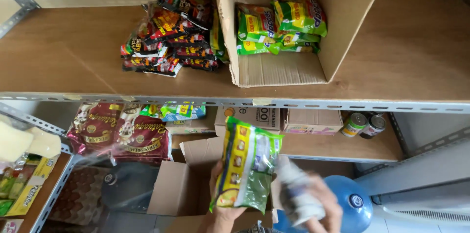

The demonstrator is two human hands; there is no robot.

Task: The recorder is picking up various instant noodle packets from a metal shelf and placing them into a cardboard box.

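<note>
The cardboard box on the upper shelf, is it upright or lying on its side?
On its side. The box has its open mouth toward the camera, with green packets stacked on its lower wall, on the shelf.

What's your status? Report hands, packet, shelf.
Left hand grips green-yellow packet. Right hand blurred, holding something white. Cut-open box on shelf half full, path unobstructed.

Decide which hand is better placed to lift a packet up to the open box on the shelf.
Probably the left hand: its fingers grip the green and yellow packet upright below the cardboard box. The right hand holds a blurred white item.
</note>
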